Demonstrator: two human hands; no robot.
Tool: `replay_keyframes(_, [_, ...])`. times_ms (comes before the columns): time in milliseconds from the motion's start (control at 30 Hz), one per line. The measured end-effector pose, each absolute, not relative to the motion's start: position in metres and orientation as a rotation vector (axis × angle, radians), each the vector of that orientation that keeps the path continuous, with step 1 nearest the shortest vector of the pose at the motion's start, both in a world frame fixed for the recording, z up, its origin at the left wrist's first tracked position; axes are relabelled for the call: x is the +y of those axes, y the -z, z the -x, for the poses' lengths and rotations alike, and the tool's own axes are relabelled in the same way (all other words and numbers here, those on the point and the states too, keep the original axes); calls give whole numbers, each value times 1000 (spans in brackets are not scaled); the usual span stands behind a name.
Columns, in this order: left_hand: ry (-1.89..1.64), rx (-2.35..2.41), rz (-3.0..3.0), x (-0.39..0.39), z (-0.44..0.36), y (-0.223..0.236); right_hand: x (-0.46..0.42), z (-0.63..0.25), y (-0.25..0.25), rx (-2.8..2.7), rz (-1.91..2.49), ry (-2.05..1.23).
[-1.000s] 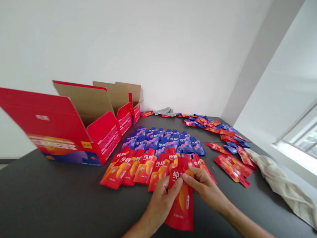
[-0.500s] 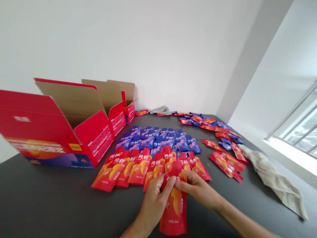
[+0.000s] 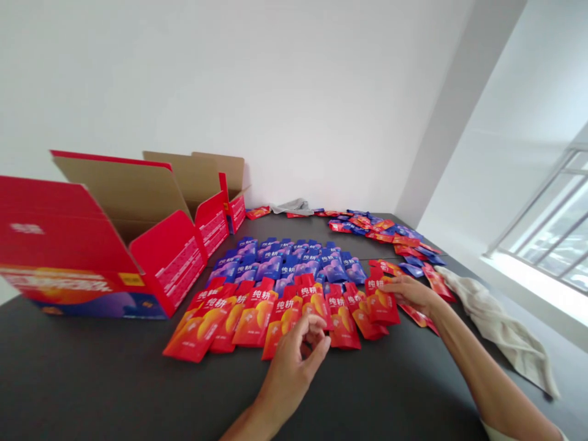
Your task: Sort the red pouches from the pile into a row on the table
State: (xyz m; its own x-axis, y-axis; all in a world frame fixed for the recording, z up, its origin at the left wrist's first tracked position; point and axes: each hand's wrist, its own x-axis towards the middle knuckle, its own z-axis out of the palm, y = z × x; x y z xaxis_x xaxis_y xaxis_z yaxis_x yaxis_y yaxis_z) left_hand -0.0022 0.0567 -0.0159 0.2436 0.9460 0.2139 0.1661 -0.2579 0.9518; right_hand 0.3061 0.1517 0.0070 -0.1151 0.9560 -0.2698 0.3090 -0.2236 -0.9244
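Note:
My right hand grips the edge of a red pouch printed with yellow fruit, at the right end of a red row. My left hand hovers in front of that row, fingers loosely curled and apart from the thumb, with nothing in it. The row of overlapping red pouches lies on the dark table. Behind it, blue-purple pouches lie in overlapping rows, their lower ends partly covered by the red ones.
Open red cartons stand in a line at the left, flaps raised. A mixed heap of red and blue pouches curves along the right and back. A beige cloth lies at the right edge, a grey cloth near the wall.
My left hand has let go of the red pouch. My right hand has carried it rightward and away from me to the row's right end. The view has shifted slightly.

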Motion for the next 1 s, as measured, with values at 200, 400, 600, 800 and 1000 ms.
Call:
replay_keyframes(200, [-1040, 1098, -1779, 51, 0, 18, 166, -305, 14, -1639, 1663, -1390])
replay_keyframes(400, [-1029, 1125, -1964, 46, 2, 17, 175, -304, 22, -1740, 1831, -959])
replay_keyframes(600, [-1013, 1057, -2228, 43, 0, 19, 183, -360, -1, -1766, 2017, -463])
replay_keyframes(800, [-952, 1031, -2329, 43, -1, 21, 200, -372, 18, -1885, 2038, -80])
replay_keyframes(1000, [-922, 1046, -2321, 46, 0, 21, 209, -354, 31, -1882, 2009, 126])
